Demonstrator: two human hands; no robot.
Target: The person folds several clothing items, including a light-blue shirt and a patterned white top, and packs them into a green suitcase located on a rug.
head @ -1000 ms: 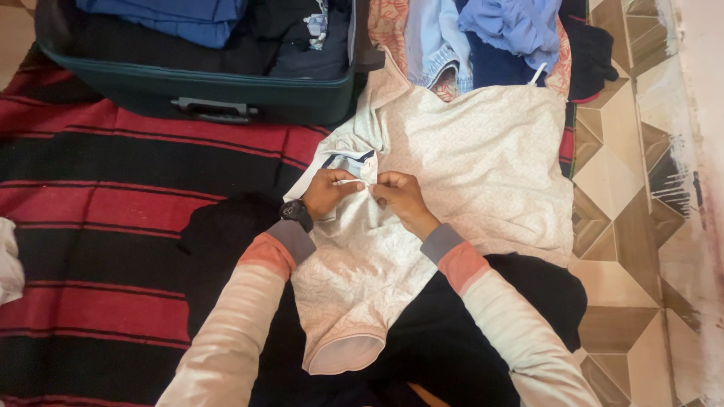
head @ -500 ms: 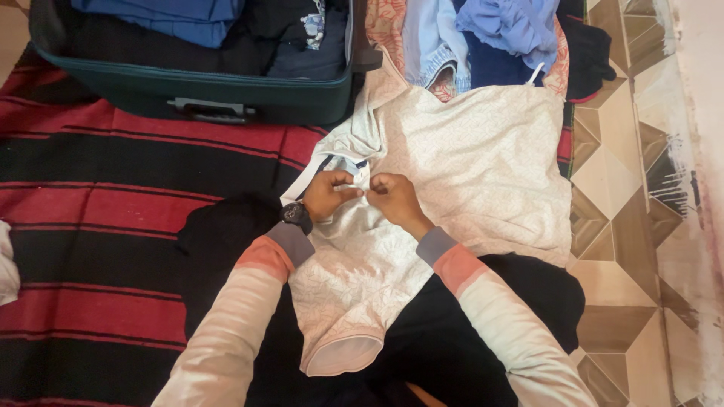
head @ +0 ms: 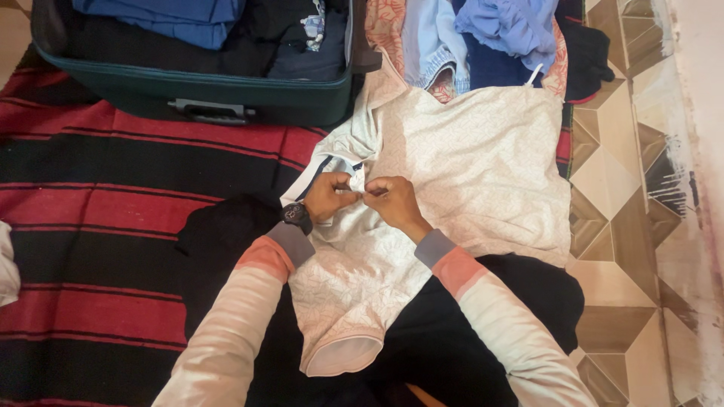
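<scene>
On the red-and-black striped rug [head: 113,203], both hands pinch the collar of a cream patterned shirt [head: 467,166], left hand [head: 328,196] and right hand [head: 392,200] fingers closed on its fabric, below an open green suitcase [head: 196,83].

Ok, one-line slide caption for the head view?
Both hands, left and right, pinch the collar of a pale shirt beside an open suitcase.

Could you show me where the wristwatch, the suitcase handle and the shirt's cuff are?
Wristwatch [head: 296,215], head view, on its dark face at the left wrist.
Suitcase handle [head: 210,111], head view, middle of the grey grip.
Cuff [head: 343,356], head view, on the pink sleeve opening.
</scene>
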